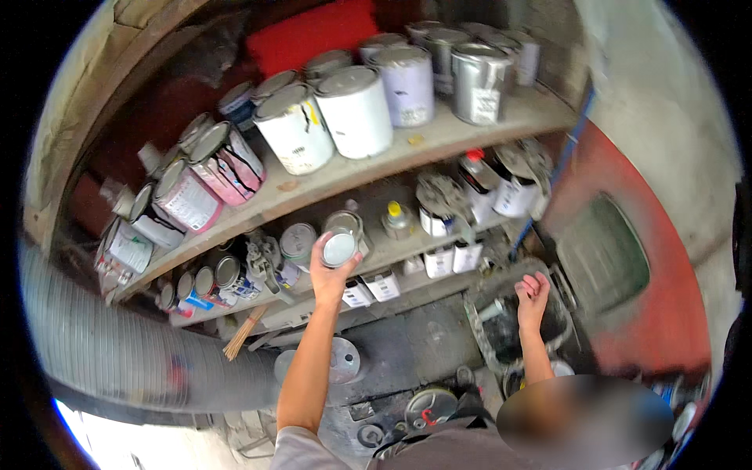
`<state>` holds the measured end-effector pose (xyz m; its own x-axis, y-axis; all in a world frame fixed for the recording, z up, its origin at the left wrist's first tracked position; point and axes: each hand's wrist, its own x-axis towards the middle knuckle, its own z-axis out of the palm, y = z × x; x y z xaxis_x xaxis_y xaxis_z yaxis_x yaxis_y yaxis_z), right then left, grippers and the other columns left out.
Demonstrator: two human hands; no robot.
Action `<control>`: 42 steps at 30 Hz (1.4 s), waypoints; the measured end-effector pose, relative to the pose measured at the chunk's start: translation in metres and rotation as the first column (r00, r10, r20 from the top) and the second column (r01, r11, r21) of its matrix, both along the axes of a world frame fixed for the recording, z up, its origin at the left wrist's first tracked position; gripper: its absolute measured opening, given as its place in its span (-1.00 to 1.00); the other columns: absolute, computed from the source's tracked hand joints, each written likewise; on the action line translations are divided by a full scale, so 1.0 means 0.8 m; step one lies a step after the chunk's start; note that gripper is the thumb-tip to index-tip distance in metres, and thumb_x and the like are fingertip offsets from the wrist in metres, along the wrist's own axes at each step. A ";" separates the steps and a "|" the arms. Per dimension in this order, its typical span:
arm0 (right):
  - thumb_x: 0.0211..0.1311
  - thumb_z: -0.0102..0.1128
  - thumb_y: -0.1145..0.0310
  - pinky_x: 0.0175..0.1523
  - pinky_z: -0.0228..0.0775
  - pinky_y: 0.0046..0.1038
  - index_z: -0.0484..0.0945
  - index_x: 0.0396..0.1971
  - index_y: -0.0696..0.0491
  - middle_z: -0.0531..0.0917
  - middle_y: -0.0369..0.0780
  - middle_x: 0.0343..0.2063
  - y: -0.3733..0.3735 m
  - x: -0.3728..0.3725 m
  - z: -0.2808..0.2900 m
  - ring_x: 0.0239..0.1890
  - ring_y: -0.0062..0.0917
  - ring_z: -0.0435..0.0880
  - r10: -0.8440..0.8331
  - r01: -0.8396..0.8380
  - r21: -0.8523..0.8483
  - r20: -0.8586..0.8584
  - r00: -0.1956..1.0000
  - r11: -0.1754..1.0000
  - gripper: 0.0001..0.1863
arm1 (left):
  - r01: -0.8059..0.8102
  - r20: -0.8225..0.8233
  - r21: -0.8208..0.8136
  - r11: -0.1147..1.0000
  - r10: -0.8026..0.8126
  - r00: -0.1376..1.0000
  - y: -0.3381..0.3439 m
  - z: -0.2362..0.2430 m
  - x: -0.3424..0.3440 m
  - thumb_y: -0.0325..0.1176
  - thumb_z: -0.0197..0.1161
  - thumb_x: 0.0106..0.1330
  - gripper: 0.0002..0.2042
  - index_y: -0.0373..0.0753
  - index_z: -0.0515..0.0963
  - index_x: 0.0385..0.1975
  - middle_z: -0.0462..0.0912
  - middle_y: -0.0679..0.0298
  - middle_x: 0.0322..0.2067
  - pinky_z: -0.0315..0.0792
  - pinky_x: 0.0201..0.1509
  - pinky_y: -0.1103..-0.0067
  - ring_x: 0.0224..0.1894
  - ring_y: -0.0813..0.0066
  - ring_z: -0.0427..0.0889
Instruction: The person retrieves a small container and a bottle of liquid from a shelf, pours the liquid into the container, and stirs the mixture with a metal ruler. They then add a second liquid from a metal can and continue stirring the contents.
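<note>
My left hand [326, 274] is raised before the shelves, its fingers wrapped round the side of a small round can [339, 251]. The can's pale, whitish round end faces me; I cannot tell whether that is a lid or what lies inside. Right behind it, on the lower shelf, stands a larger metal can [345, 222]. My right hand [532, 296] is held over a dirty grey tub [479, 338], fingers loosely bent and somewhat apart, with nothing seen in them. A pale cylinder [493, 309] lies in that tub.
The upper shelf [301, 196] carries several paint cans, one a white can [354, 113]. Lower down are a yellow-capped bottle [397, 219], spray guns [265, 266] and thin wooden sticks [246, 333]. A ribbed duct [102, 345] runs at left; a red panel [658, 305] stands right.
</note>
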<state>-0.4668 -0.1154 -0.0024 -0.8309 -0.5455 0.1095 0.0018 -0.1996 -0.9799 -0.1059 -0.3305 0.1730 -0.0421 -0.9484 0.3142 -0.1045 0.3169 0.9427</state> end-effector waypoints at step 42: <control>-0.17 0.42 0.16 -0.32 0.62 -0.33 0.68 -0.72 0.12 0.70 -0.16 -0.69 0.947 -0.031 0.150 -0.54 -0.35 0.76 -0.258 0.605 0.781 -0.559 0.788 0.156 -0.70 | 0.736 -0.045 0.333 0.590 -0.769 0.637 0.716 -0.104 0.170 -0.61 0.50 0.00 -0.30 -0.34 0.39 0.23 0.55 0.12 0.06 0.45 0.23 0.35 0.06 0.28 0.56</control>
<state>-0.4917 0.6421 0.1180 -0.9973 0.0245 0.0694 -0.0078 0.9026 -0.4305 0.0298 0.2423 0.0895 -0.7968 -0.6040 -0.0183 -0.0502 0.0360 0.9981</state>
